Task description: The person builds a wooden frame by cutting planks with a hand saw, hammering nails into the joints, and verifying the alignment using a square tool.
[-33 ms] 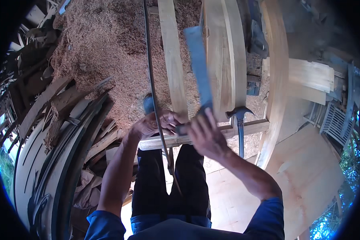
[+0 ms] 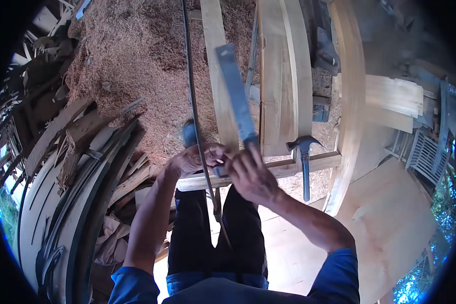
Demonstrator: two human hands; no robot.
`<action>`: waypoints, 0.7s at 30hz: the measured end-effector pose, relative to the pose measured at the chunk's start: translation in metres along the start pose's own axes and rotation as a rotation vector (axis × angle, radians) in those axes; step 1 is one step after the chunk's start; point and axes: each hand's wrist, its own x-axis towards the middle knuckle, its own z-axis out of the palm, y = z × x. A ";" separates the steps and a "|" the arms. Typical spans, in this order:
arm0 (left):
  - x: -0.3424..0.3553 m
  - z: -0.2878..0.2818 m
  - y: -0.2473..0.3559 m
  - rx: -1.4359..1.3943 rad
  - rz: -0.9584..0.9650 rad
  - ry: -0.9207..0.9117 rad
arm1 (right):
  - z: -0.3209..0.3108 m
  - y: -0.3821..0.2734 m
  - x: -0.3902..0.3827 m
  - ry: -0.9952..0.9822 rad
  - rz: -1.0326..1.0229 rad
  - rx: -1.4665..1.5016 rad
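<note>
My right hand [image 2: 251,175] is closed round a dark handle with a long, flat, blue-grey blade [image 2: 236,93] pointing away from me, its exact kind unclear. Just left of it, my left hand [image 2: 195,158] has its fingers curled in at the near end of a narrow pale plank [image 2: 215,66]; what they grip is hidden. Between the hands shows a small dark block-like piece [image 2: 220,171]. Both hands are over a wooden crossbar [image 2: 197,183] lying across in front of my legs. A claw hammer [image 2: 305,164] rests on the bar, right of my right hand.
A thin dark strip [image 2: 191,86] runs lengthwise past my left hand. Wider boards [image 2: 301,76] and a long beam [image 2: 350,91] lie to the right. Wood shavings [image 2: 131,66] cover the ground beyond. Scrap wood [image 2: 81,137] is piled at left; a pale sheet [image 2: 390,218] lies at right.
The blade has swung to the left, and my right hand has shifted slightly left, closer to my left hand. My left hand and the hammer stay about where they were.
</note>
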 end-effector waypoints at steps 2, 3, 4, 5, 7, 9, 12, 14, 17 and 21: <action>-0.005 -0.001 0.008 0.016 -0.047 -0.062 | 0.024 -0.019 0.010 -0.058 -0.030 0.170; -0.011 -0.006 0.011 0.101 -0.092 -0.043 | 0.034 -0.026 0.016 -0.060 -0.019 0.166; -0.020 -0.015 0.011 0.183 -0.138 -0.010 | 0.047 -0.033 0.022 0.042 -0.049 0.173; -0.028 -0.025 0.014 0.078 -0.170 -0.098 | 0.054 -0.040 0.027 0.137 -0.070 0.182; -0.033 -0.024 0.022 0.361 -0.225 -0.062 | 0.071 -0.046 0.035 0.216 -0.067 0.331; -0.050 -0.027 0.027 0.466 -0.141 -0.056 | 0.082 -0.063 0.053 0.400 -0.017 0.561; -0.025 -0.021 0.014 0.532 -0.189 -0.097 | 0.088 -0.050 0.030 0.317 -0.014 0.501; -0.053 -0.023 0.036 0.592 -0.155 -0.027 | 0.085 -0.061 0.047 0.342 -0.054 0.550; -0.041 -0.045 0.002 0.456 -0.234 -0.117 | 0.087 -0.054 0.032 0.188 0.029 0.331; -0.033 -0.038 -0.018 0.505 -0.059 -0.093 | 0.080 -0.052 0.025 0.142 0.090 0.359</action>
